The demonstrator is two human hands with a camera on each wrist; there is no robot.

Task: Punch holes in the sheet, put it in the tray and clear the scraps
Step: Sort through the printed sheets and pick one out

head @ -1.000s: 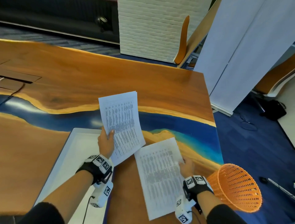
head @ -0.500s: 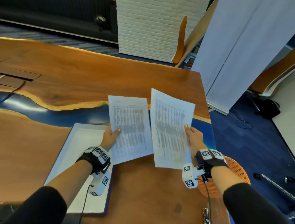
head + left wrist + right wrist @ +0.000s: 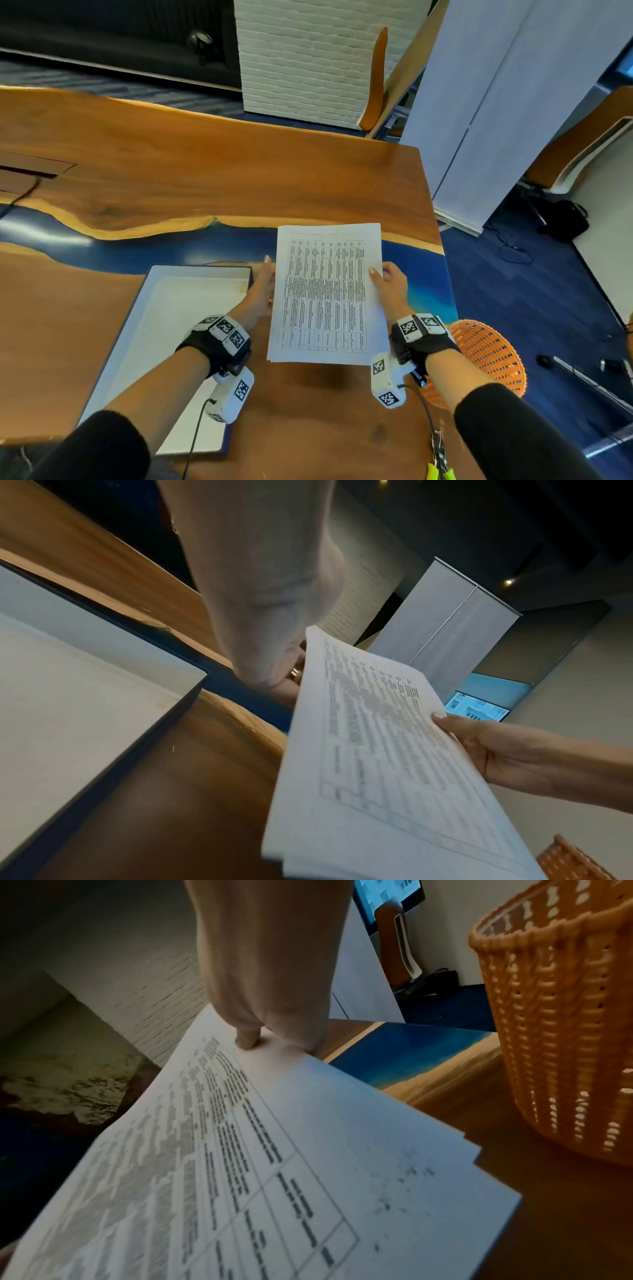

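A stack of printed sheets (image 3: pixel 325 294) with tables of text hangs above the wooden table, tilted up toward me. My left hand (image 3: pixel 262 291) grips its left edge, fingers behind the paper. On the right edge, my right hand (image 3: pixel 390 291) pinches it with the thumb on top. The left wrist view shows the sheets (image 3: pixel 377 764) between both hands, and the right wrist view shows the thumb pressed on the sheets (image 3: pixel 240 1150). A white tray (image 3: pixel 171 308) with a dark blue rim lies left of the stack, with nothing in it. No hole punch is in view.
An orange mesh basket (image 3: pixel 489 356) stands at the table's right edge, just beside my right wrist. A yellow-green handled tool (image 3: pixel 440 474) lies at the near edge. A cable hatch (image 3: pixel 30 171) sits far left. Blue carpet and white panels lie beyond the right edge.
My right hand lifted its sheet off the table. Both hands then brought their separate sheets together into one stack held between them.
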